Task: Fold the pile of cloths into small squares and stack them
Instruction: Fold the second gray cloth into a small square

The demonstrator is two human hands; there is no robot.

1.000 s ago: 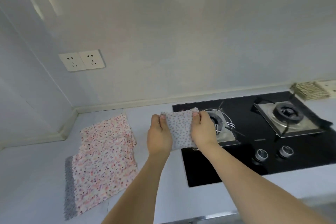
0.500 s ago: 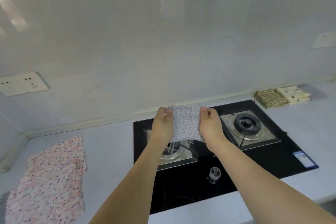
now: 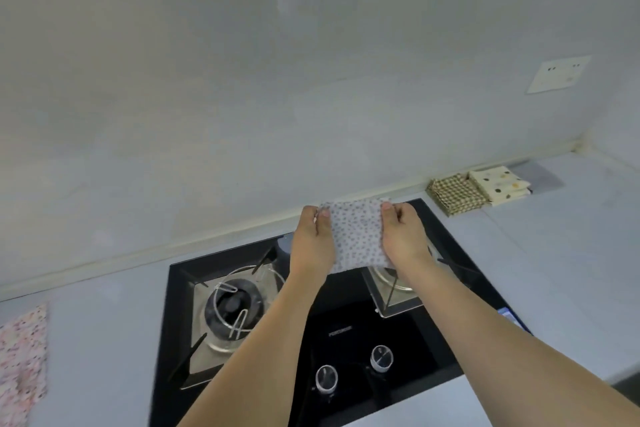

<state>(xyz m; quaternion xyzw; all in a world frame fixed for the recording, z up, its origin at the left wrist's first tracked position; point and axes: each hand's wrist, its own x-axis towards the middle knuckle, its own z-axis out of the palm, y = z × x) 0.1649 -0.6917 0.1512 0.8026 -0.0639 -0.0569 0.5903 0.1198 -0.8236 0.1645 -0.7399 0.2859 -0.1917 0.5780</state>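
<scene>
Carried rightward since 1 s ago, the small folded grey-dotted white cloth (image 3: 356,239) hangs over the black glass hob (image 3: 346,315), pinched by both hands, left (image 3: 311,243) and right (image 3: 405,239); 2 folded cloths, checked (image 3: 453,194) and spotted (image 3: 498,184), lie further right on the worktop (image 3: 554,253), nearer the right hand

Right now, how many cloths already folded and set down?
2, side by side on the counter right of the stove: the checked cloth and the dotted cream cloth, which may be a stack hiding more. The spotted cloth is in both hands.
</scene>
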